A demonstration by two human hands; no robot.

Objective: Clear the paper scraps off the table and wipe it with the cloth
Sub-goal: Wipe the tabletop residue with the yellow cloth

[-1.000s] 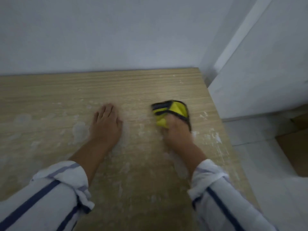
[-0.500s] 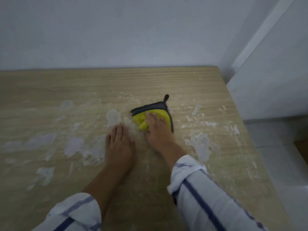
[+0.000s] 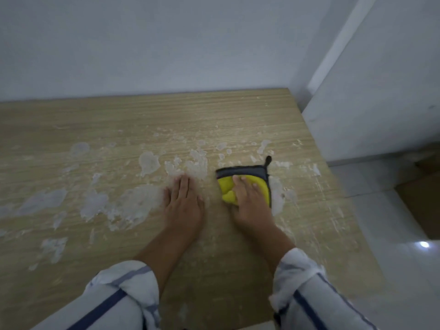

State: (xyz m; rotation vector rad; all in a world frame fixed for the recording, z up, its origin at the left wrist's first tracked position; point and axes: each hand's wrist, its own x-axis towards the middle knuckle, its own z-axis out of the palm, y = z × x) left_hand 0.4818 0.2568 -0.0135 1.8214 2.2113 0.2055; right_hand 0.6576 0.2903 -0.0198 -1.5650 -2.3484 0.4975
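Observation:
A yellow cloth [image 3: 228, 190] with a dark grey edge and a small hanging loop lies on the wooden table [image 3: 119, 129], right of centre. My right hand [image 3: 250, 201] presses flat on top of it, fingers spread over the yellow part. Just to its left, my left hand [image 3: 183, 203] lies palm down on the bare wood, fingers together, holding nothing. Whitish smears and stuck paper residue [image 3: 147, 163] cover the tabletop to the left of and beyond both hands.
A white wall [image 3: 166, 44] runs along the table's far edge. The table's right edge drops to a light tiled floor [image 3: 392, 270]. A brown cardboard box [image 3: 426, 201] stands on the floor at the right.
My right hand has slid the cloth to the right, away from the left hand. The head camera has shifted, so both hands sit lower in view.

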